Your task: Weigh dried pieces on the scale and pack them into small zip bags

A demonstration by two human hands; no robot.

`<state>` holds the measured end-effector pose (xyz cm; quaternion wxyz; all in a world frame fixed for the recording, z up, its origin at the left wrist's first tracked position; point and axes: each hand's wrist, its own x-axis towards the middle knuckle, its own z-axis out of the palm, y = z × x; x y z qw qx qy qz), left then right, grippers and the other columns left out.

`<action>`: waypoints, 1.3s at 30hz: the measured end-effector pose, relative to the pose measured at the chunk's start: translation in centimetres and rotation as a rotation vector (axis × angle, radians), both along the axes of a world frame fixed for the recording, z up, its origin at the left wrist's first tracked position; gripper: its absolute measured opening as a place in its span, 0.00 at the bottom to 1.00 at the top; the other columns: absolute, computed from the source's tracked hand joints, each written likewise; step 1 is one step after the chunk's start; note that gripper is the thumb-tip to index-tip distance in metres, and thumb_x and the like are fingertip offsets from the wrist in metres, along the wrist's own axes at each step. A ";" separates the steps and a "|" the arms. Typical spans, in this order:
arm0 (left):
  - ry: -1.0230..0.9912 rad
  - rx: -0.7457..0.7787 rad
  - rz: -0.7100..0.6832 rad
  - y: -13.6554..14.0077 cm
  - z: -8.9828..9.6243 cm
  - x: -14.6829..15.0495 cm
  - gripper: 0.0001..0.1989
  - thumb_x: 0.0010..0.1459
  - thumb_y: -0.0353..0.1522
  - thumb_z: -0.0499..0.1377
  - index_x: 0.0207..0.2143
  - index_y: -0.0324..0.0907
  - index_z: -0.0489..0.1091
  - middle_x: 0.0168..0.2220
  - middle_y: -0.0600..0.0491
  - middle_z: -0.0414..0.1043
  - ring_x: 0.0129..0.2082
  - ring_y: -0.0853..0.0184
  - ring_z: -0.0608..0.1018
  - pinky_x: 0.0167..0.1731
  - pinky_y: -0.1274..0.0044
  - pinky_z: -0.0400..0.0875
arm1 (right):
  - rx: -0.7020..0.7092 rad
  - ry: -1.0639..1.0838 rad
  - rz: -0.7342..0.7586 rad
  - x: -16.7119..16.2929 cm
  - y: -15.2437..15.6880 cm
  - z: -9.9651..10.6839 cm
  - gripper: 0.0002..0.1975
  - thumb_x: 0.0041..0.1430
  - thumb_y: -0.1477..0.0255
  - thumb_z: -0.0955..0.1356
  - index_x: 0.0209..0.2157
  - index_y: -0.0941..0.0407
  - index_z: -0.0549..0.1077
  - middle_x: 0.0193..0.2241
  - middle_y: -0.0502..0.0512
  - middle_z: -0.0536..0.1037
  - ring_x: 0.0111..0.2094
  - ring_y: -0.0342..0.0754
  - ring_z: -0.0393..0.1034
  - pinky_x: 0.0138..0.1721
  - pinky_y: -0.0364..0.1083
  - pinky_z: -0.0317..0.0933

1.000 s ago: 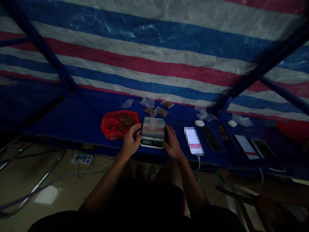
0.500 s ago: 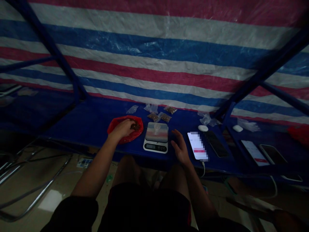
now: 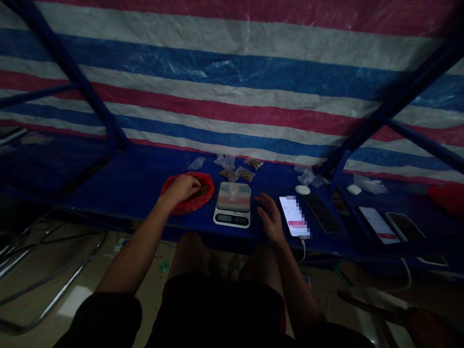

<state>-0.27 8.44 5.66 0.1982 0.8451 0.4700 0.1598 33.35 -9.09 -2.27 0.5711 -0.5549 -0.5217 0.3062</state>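
Note:
My left hand (image 3: 185,186) is over the red plastic bag (image 3: 194,207), its fingertips drawn together just above small dark brown pieces (image 3: 204,187). Whatever the fingers pinch is too small to make out. To the right of the bag stands a digital kitchen scale (image 3: 232,220) with a small clear object (image 3: 234,190) on its pan, perhaps a bag or cup. Resting beside the scale on the right, my right hand (image 3: 270,217) is open and holds nothing, its fingers apart. Behind the scale lie several small clear bags with brown contents (image 3: 247,174).
A lit phone (image 3: 293,215) with a white cable lies right of my right hand, next to a dark phone (image 3: 324,213) and a white case (image 3: 302,190). Clear bags (image 3: 308,176) are behind them. Blue frame bars (image 3: 357,133) rise before the striped sheet (image 3: 224,72).
My left hand has lifted slightly from the brown pieces, and its fingertips show more clearly. My right hand has stayed beside the scale. The whole view has shifted a little.

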 end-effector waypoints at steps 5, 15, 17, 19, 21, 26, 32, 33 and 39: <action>-0.045 0.006 -0.039 -0.3 2.2 0.8 0.10 0.61 0.34 0.64 0.39 0.48 0.86 0.42 0.50 0.87 0.43 0.54 0.86 0.46 0.70 0.77 | -0.005 0.032 -0.009 -0.1 0.0 0.1 0.27 0.68 0.59 0.69 0.64 0.51 0.67 0.58 0.63 0.79 0.61 0.60 0.73 0.66 0.65 0.62; -0.199 -0.088 -0.321 -2.4 5.7 10.8 0.10 0.61 0.30 0.65 0.42 0.45 0.86 0.43 0.48 0.87 0.42 0.55 0.86 0.47 0.68 0.77 | -0.008 0.037 -0.013 0.0 0.1 0.5 0.25 0.67 0.59 0.69 0.62 0.52 0.69 0.56 0.63 0.81 0.58 0.60 0.76 0.61 0.63 0.67; -0.138 -0.065 -0.353 -2.3 5.4 11.8 0.10 0.60 0.28 0.64 0.40 0.45 0.86 0.42 0.48 0.87 0.42 0.55 0.86 0.47 0.69 0.76 | -0.009 0.028 -0.015 0.0 0.1 0.6 0.25 0.67 0.59 0.69 0.62 0.52 0.69 0.56 0.63 0.81 0.57 0.59 0.76 0.60 0.63 0.68; -0.099 -0.054 -0.363 -2.2 5.1 12.1 0.11 0.59 0.27 0.64 0.40 0.46 0.86 0.40 0.47 0.87 0.42 0.54 0.86 0.47 0.68 0.75 | -0.011 0.024 -0.012 0.0 0.1 0.6 0.24 0.67 0.59 0.69 0.62 0.52 0.69 0.55 0.63 0.81 0.56 0.59 0.77 0.59 0.62 0.69; -0.094 -0.057 -0.359 -2.1 4.8 12.1 0.12 0.58 0.25 0.64 0.40 0.46 0.86 0.40 0.47 0.87 0.41 0.52 0.86 0.46 0.67 0.75 | -0.005 0.022 -0.012 0.1 0.1 0.5 0.24 0.68 0.59 0.69 0.62 0.52 0.69 0.55 0.63 0.81 0.56 0.59 0.77 0.59 0.62 0.69; -0.210 -0.078 -0.311 -1.9 4.5 11.9 0.14 0.54 0.25 0.67 0.41 0.47 0.86 0.40 0.47 0.87 0.41 0.51 0.86 0.47 0.65 0.76 | 0.014 0.020 -0.013 0.2 0.3 0.1 0.24 0.67 0.59 0.69 0.61 0.51 0.70 0.54 0.62 0.82 0.57 0.59 0.77 0.61 0.64 0.68; -0.363 -0.196 -0.297 -1.8 4.2 12.8 0.15 0.56 0.25 0.67 0.45 0.44 0.85 0.44 0.47 0.86 0.43 0.54 0.86 0.46 0.65 0.79 | 0.010 0.039 -0.015 0.1 0.3 0.1 0.24 0.67 0.58 0.70 0.60 0.52 0.70 0.54 0.63 0.82 0.56 0.59 0.77 0.61 0.63 0.68; -0.382 -0.213 -0.290 -1.8 4.1 13.0 0.15 0.56 0.25 0.67 0.46 0.43 0.84 0.44 0.47 0.86 0.43 0.54 0.86 0.46 0.65 0.80 | 0.005 0.042 -0.016 0.1 0.3 0.1 0.24 0.67 0.59 0.70 0.60 0.52 0.71 0.54 0.63 0.82 0.56 0.59 0.77 0.61 0.64 0.68; -0.428 -0.270 -0.269 -1.9 3.1 13.2 0.14 0.57 0.26 0.68 0.47 0.40 0.83 0.45 0.45 0.86 0.45 0.54 0.86 0.46 0.64 0.81 | -0.009 0.053 -0.009 0.1 0.2 0.4 0.22 0.66 0.59 0.70 0.58 0.52 0.72 0.52 0.62 0.83 0.54 0.59 0.78 0.57 0.61 0.71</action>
